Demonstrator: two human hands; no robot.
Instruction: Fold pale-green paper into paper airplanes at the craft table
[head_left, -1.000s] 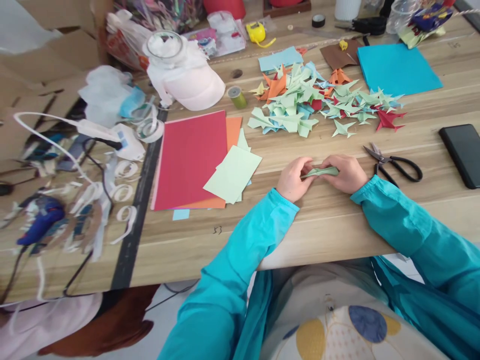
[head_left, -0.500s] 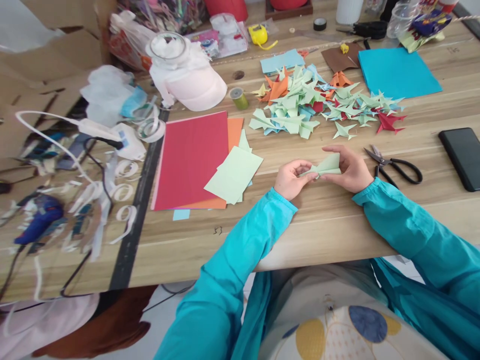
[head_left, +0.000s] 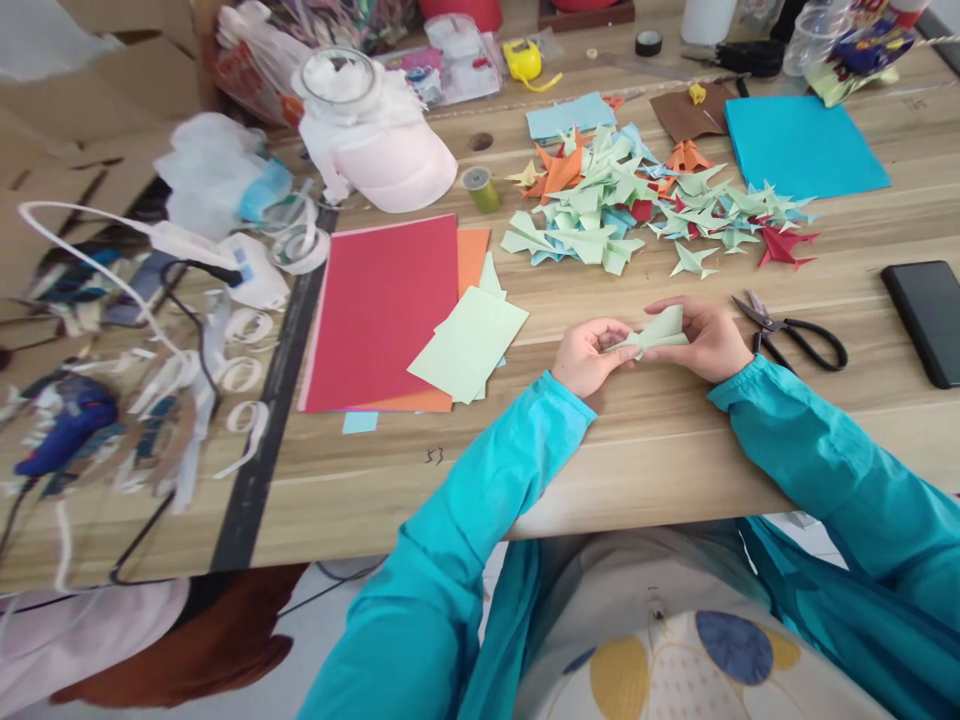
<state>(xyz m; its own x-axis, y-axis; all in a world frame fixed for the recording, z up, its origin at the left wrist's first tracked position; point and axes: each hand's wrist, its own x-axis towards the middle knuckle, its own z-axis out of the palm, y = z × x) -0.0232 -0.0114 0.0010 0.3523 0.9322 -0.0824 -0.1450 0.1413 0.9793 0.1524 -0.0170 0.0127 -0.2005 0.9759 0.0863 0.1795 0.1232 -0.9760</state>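
My left hand (head_left: 589,355) and my right hand (head_left: 709,340) both pinch a folded pale green paper piece (head_left: 656,332) just above the wooden table (head_left: 675,450). The left hand grips its pointed left end; the right hand's fingers close over its raised right flap. Both sleeves are teal. A pile of folded paper figures (head_left: 637,205), mostly pale green with orange, red and blue ones, lies beyond my hands. Loose pale green sheets (head_left: 469,345) rest on a red sheet (head_left: 382,310) to the left.
Black scissors (head_left: 795,335) lie just right of my right hand, and a dark phone (head_left: 926,320) lies near the right edge. A teal sheet (head_left: 802,145) is at the back right. A pink cap (head_left: 390,165), tape rolls (head_left: 244,375) and cables clutter the left.
The paper piece lay flat under both hands a second ago; now it is lifted off the table with its right flap raised. My hands shifted slightly right.
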